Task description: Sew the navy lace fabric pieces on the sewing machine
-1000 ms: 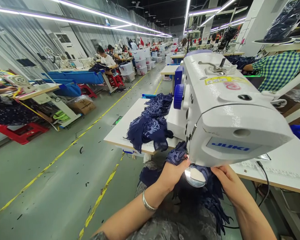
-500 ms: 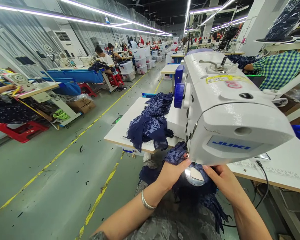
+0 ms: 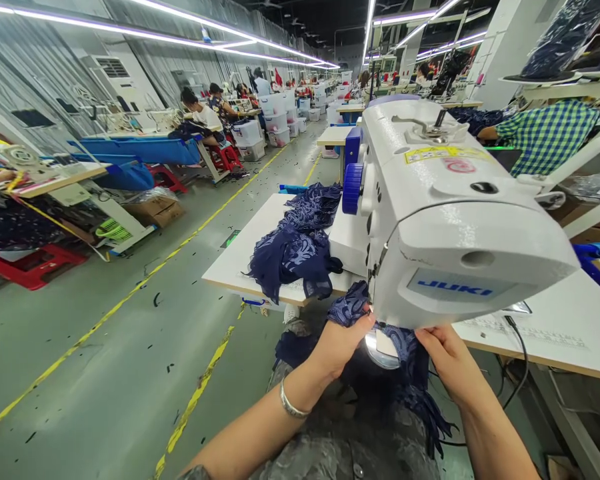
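The left hand [image 3: 343, 343] is closed on the navy patterned fabric [image 3: 353, 303], with the thumb pointing toward the needle area and the fingers partly hidden by the cloth. The right hand [image 3: 445, 353] pinches the fabric's opposite side between the thumb and curled index finger; the remaining fingers are folded in. The fabric lies beneath the head of the white sewing machine [image 3: 480, 260], spans the area between both hands across the bright metal bed [image 3: 383, 357], and hangs below it in ragged strips. The exact contact point at the needle is hidden.

A pile of navy pieces [image 3: 297, 243] lies on the white tabletop [image 3: 240, 250], beside the machine and apart from the hands.

Containers: translucent plastic bins [image 3: 274, 123] stand stacked along the aisle; their contents are too small to identify. A cardboard box [image 3: 157, 210] on the floor at the left side of the view has clear plastic sheeting [image 3: 155, 195] at its top. A green basket [image 3: 113, 230] sits near it, below a worktable [image 3: 63, 181]; its contents cannot be determined.
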The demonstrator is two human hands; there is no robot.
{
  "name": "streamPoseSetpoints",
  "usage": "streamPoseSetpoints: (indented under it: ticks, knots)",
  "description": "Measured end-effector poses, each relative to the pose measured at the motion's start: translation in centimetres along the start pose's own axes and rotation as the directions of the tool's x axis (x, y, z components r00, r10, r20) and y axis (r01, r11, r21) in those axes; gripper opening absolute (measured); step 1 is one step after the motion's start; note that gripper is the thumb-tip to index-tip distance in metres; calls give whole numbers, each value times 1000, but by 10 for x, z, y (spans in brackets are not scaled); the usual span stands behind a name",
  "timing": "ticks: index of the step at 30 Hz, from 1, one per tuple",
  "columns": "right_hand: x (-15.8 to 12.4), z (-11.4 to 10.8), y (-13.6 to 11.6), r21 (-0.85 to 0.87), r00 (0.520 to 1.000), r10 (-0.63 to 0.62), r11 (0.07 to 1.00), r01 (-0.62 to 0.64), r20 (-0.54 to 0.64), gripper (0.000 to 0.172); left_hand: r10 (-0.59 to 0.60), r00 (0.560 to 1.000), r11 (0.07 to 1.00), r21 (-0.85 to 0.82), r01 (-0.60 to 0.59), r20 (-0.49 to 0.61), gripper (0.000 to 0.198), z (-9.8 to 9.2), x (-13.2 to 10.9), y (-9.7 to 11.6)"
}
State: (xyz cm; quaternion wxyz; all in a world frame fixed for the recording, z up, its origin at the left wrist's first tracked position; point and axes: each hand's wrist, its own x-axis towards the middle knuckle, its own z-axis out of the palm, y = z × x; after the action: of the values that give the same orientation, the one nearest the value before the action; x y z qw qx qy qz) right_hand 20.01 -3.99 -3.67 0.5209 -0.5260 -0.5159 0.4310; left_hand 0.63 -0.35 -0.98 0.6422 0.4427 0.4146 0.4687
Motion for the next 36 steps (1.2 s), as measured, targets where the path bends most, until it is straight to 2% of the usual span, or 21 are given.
streamPoseSetpoints:
  ticks: [4,10,14,17,22,36]
  knots:
    - [1,-1,-2,-40,1000,-27,999,27,4,33,-43,999,999,-21,43,-3,24,1,1,-1]
    - [2,-3,4,-86,999,-25,996,28,28,37,-54,999,997,-56,54,2,28,1,2,-5]
    - [2,-1,3,-79,1000,-11,997,13,17,33,-41,999,997,-58,42,25,30,2,0,-4]
    - [1,-1,-2,-89,1000,-3,996,3,-7,30,-50,999,998,-28,50,0,30,2,-1,-1]
    - [2,-3,-4,-85,1000,31,996,-30,5,36,-54,999,998,-32,54,0,32,1,0,-1]
    - [1,-5,6,-72,1000,13,997,-12,9,34,-69,997,996,-63,70,16,30,1,1,-1]
